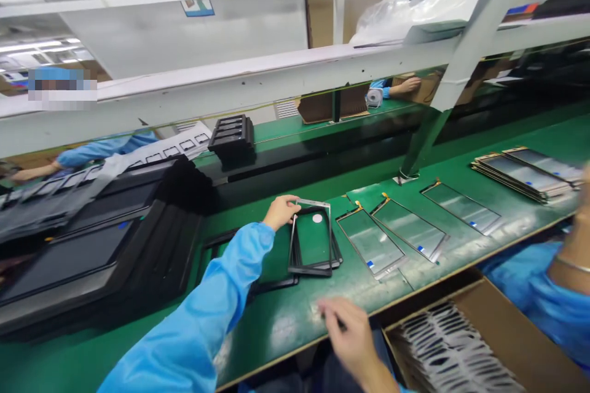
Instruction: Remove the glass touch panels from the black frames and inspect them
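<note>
My left hand (279, 212), at the end of a blue sleeve, pinches the upper left corner of a thin rectangular frame (330, 239), grey along the top edge and dark below. The frame is tilted up over more black frames (340, 256) lying on the green bench. Nearer the bench's front edge, my right hand (351, 339) is slightly blurred, thumb and forefinger apart, with nothing seen in it. Right of the held frame lie clear glass panels, the nearest panel (371, 239) with an orange flex tab and a blue sticker.
Stacked black trays (175, 258) holding dark panels stand at left. A pile of glass panels (520, 175) lies at far right. Below the bench edge, a cardboard box (511, 325) holds white slotted pieces. A metal post (454, 80) rises from the bench. A co-worker's sleeve (530, 276) is at right.
</note>
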Demonstrator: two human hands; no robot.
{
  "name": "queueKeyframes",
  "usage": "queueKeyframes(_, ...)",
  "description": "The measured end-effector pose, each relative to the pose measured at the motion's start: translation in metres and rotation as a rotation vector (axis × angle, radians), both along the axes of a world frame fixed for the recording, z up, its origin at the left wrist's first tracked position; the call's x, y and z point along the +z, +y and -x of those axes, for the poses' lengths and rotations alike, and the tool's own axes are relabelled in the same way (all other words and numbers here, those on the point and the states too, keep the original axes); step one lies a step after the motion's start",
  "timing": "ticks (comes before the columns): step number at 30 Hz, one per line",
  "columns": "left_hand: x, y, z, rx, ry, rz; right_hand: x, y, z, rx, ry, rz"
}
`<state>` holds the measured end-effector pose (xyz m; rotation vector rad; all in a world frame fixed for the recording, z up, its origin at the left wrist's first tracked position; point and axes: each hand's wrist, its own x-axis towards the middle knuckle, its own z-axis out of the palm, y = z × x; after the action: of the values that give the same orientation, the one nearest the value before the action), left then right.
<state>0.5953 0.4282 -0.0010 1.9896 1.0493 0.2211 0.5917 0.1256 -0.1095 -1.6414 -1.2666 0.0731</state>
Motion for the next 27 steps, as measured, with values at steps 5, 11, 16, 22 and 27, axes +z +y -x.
queueKeyframes(5,0.023,-0.024,0.048,0.039,-0.331,0.158,-0.008,0.022,-0.095,-0.352,-0.15,0.22)
queueKeyframes(11,0.028,-0.056,0.122,0.142,-0.551,0.233,-0.02,-0.024,-0.095,-0.34,-0.324,0.443)
queueKeyframes(16,0.017,-0.075,0.164,0.267,-0.639,0.32,-0.026,-0.095,-0.071,-0.32,-0.543,0.485)
queueKeyframes(22,-0.004,-0.092,0.176,0.335,-0.706,0.409,-0.001,-0.121,-0.083,-0.243,-0.637,0.387)
queueKeyframes(27,-0.008,-0.106,0.186,0.275,-0.738,0.442,0.064,-0.119,-0.095,-0.429,-0.399,0.213)
